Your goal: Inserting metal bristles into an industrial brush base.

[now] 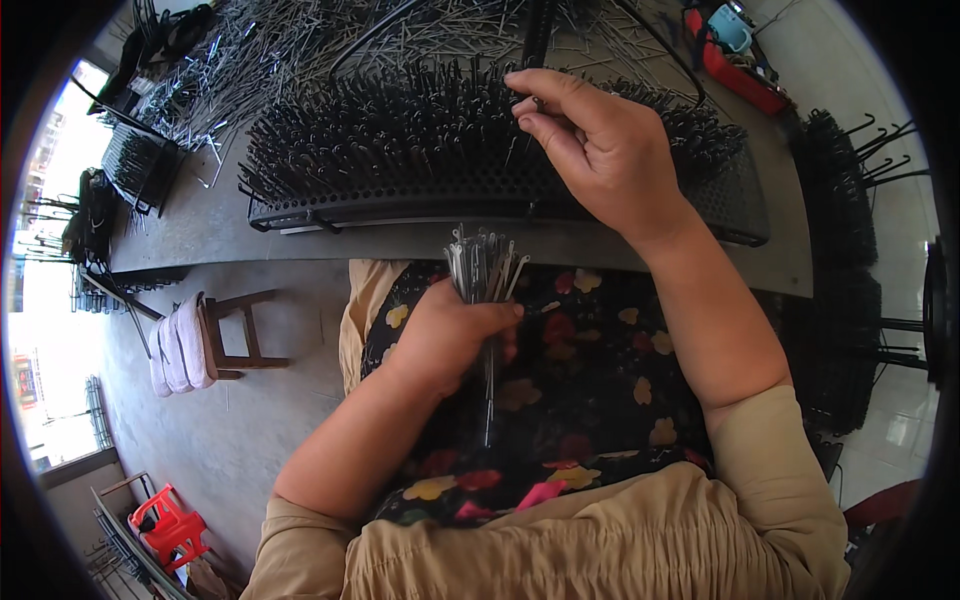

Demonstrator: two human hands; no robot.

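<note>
My left hand (445, 335) is closed around a bundle of thin metal rods (480, 262), held upright over my lap. Their flattened tops, some with a small hole, stick out above the fist, and thin shafts hang below it. My right hand (622, 155) is raised over a black perforated rack (440, 190) on the table. Its fingers are curled with thumb and index finger near each other; what lies between them is too dark to make out. Many dark rods with looped tops (370, 120) stand packed in the rack.
Loose metal rods (270, 60) lie heaped on the grey table (200, 230) behind the rack. A red tray (740, 75) with a blue mug (732, 30) is at the far right. A wooden stool (240, 335) with a pale cloth and a red plastic chair (172, 525) stand at left.
</note>
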